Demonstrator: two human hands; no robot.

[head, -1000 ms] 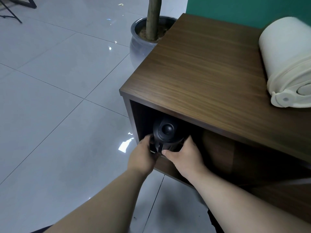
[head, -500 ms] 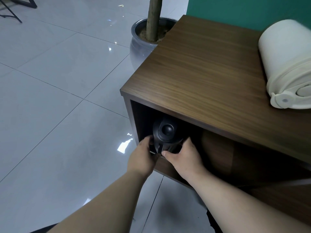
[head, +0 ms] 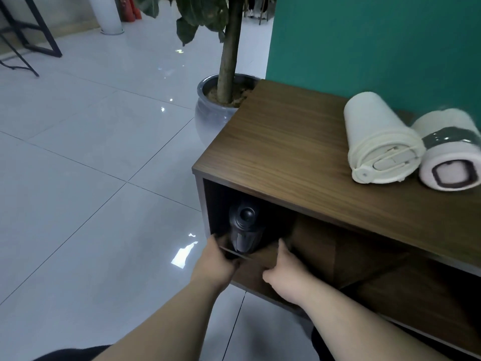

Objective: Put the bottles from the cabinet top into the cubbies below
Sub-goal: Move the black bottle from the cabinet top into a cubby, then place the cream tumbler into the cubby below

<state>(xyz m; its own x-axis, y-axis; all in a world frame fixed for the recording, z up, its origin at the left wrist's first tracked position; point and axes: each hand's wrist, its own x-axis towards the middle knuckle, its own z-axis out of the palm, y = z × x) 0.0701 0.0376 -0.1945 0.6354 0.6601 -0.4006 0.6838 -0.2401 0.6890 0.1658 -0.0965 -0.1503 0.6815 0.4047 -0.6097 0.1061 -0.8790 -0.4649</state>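
Observation:
A black bottle point(head: 243, 230) lies in the left cubby point(head: 276, 225) of the wooden cabinet point(head: 286, 142), its lid facing out. My left hand point(head: 217, 259) curls around the bottle's lower left side, thumb up beside it. My right hand point(head: 282, 269) is off the bottle, just to its right at the cubby's front edge, with its fingers apart and nothing in them. On the cabinet top, at the right, lie a cream bottle point(head: 377, 142) and beside it a white bottle with a grey band point(head: 450, 157), both on their sides.
A potted tree in a grey pot point(head: 210, 113) stands on the tiled floor against the cabinet's far left corner. A green wall point(head: 364, 48) backs the cabinet. More cubbies point(head: 364, 256) open to the right of the black bottle. Black metal legs point(head: 39, 35) stand far left.
My right hand has let go of the black bottle and moved right. The view has lifted and pulled back, bringing the second bottle on the top into sight. My left hand stays at the bottle.

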